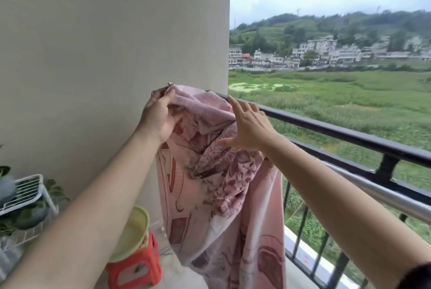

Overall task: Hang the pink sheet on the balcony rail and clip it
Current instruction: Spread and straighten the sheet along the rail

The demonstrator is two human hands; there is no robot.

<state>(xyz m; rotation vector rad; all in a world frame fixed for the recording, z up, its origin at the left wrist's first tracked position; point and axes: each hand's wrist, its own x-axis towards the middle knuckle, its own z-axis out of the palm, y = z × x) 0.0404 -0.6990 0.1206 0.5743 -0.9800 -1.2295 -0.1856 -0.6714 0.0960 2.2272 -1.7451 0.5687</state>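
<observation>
Left hand (158,116) grips pink sheet (217,172) at rail (349,134); right hand (249,125) flat on it

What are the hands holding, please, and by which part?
The left hand grips the pink sheet by its bunched top edge; the right hand holds nothing.

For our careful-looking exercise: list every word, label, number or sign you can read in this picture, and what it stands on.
No text can be read.
Pink sheet: printed pattern, no legible letters.
Pale bucket: reddish marking on its side, too blurred.
Distant buildings: too small to tell.
</observation>
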